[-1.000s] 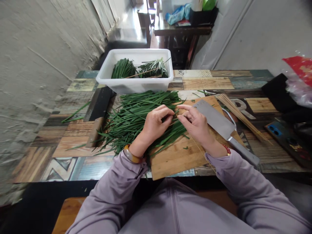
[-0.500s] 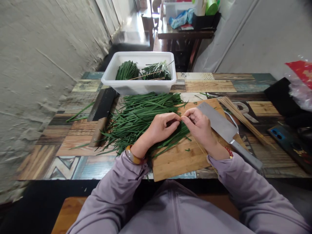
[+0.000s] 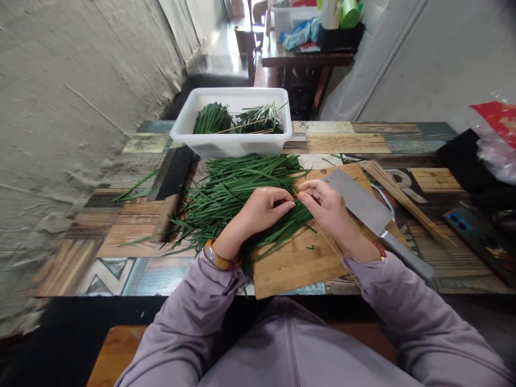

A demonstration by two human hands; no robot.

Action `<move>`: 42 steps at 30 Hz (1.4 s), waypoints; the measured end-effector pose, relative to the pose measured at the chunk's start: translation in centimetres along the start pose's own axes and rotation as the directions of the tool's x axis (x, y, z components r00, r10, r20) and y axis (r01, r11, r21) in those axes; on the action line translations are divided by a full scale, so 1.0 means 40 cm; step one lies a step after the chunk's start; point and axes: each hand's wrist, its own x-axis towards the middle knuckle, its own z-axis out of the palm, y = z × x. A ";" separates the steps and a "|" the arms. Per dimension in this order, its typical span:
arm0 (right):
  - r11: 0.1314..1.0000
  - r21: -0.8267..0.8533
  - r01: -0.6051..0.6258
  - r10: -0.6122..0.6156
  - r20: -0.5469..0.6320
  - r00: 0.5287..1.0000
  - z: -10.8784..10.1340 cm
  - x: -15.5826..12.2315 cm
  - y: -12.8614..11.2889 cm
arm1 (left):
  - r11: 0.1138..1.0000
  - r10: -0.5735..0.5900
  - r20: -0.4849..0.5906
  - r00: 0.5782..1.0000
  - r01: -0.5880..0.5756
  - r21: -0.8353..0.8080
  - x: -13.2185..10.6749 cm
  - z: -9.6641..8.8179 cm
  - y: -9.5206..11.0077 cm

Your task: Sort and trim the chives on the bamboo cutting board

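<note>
My right hand (image 3: 324, 207) pinches a thin bamboo skewer (image 3: 331, 243); its tip end shows at the fingertips and its shaft runs back beneath the palm towards the wrist. Close beside it, my left hand (image 3: 268, 209) is closed, thumb and forefinger almost together over the chives. Whatever lies between those left fingers is too small to make out. A large heap of green chives (image 3: 229, 185) spreads under and left of both hands, partly on the wooden cutting board (image 3: 290, 274). The cleaver (image 3: 358, 201) rests on the board, right of my right hand.
Behind the heap stands a white plastic tub (image 3: 237, 145) with chive bundles and skewers in it. Loose bamboo skewers (image 3: 407, 199) lie on the right, near a phone (image 3: 475, 236). A second knife (image 3: 171, 177) with a wooden handle lies left of the heap.
My hands have parted slightly at the fingertips, and a short piece of the skewer's end now shows between them. The left hand has shifted a little to the left.
</note>
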 end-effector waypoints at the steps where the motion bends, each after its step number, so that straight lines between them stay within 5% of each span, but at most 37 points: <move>1: 1.000 -0.002 -0.007 0.007 0.020 1.000 0.000 0.001 0.003 | 1.000 0.012 -0.005 1.000 -0.012 0.006 0.000 -0.003 -0.001; 8: 0.996 -0.083 0.011 -0.008 0.030 1.000 0.003 0.001 0.002 | 0.975 0.111 -0.347 0.931 -0.035 0.218 0.014 -0.018 -0.052; 16: 0.996 -0.089 0.021 -0.020 0.011 1.000 0.008 0.001 0.001 | 0.807 0.188 -0.201 0.961 -0.035 0.589 0.020 -0.011 -0.084; 23: 0.993 -0.114 0.043 -0.039 0.035 0.999 0.003 0.001 0.010 | 0.735 0.203 -0.176 0.963 -0.031 0.677 0.014 -0.008 -0.073; 31: 0.989 -0.145 0.028 -0.021 0.046 0.999 0.001 -0.001 0.001 | 0.863 0.263 -0.387 0.884 -0.037 0.504 0.015 -0.005 -0.064; 42: 0.993 -0.109 0.034 -0.034 0.000 0.999 0.002 -0.003 -0.020 | 0.998 -0.057 -0.351 0.935 0.039 -0.058 0.014 0.017 -0.047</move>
